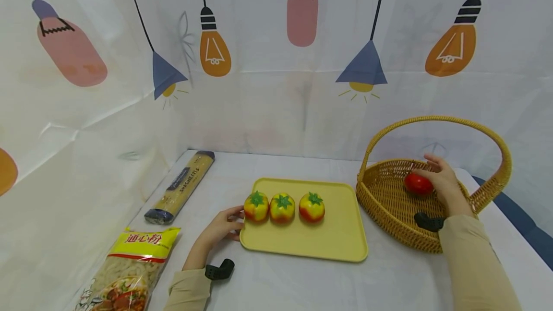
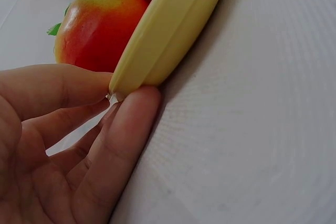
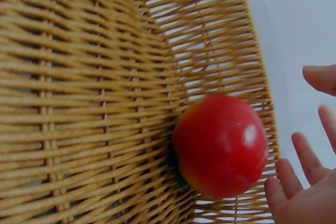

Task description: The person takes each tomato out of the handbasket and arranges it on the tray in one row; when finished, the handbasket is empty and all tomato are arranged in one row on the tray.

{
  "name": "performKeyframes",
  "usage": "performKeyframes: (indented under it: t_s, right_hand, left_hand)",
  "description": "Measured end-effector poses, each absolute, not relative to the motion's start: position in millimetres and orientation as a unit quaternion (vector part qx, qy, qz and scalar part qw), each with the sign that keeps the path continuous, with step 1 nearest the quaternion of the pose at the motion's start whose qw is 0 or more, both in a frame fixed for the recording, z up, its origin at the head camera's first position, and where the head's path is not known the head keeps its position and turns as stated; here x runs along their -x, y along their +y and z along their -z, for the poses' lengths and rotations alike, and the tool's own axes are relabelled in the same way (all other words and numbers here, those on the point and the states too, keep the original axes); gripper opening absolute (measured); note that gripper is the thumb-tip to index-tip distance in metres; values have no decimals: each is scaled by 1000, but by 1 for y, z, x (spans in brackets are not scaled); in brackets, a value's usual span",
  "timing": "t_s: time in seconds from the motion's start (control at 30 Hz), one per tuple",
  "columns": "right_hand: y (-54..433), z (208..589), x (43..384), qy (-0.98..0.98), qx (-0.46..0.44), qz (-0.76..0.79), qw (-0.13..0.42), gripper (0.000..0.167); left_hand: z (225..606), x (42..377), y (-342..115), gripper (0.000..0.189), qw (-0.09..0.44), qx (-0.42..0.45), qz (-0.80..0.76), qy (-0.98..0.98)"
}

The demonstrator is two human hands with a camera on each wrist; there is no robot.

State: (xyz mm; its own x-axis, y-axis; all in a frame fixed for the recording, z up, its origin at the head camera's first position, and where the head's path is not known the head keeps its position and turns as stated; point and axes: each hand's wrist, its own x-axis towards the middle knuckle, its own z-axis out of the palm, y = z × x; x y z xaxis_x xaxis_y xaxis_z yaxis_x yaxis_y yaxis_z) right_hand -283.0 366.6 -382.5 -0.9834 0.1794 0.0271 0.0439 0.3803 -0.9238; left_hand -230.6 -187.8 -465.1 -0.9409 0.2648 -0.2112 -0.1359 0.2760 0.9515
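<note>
In the head view, three yellow-red tomatoes [image 1: 282, 208] with green leafy tops stand in a row on a yellow tray [image 1: 332, 241]. My left hand [image 1: 221, 228] pinches the tray's left edge; the left wrist view shows thumb [image 2: 137, 114] and forefinger meeting at its rim beside a tomato [image 2: 100, 30]. At the right, my right hand [image 1: 444, 181] is over the back right of a wicker basket [image 1: 384, 215], fingers spread and holding nothing. One red tomato [image 3: 220, 145] lies inside against the basket wall, a small gap from the fingertips [image 3: 286, 177].
A spaghetti pack [image 1: 183, 186] lies at the back left, and a yellow-topped pasta bag [image 1: 134, 268] in front of it. The basket's tall handle [image 1: 432, 119] arches above it. A printed cloth [image 1: 268, 109] hangs behind the white table [image 1: 294, 282].
</note>
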Motion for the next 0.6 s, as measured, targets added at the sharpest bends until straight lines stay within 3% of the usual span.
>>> performKeyframes:
  t_s: [0.6]
  right_hand:
    - [371,391,283,-908,-4,-411,-75,83]
  left_hand:
    - [459,227,-186,65,167,-41,-602,780]
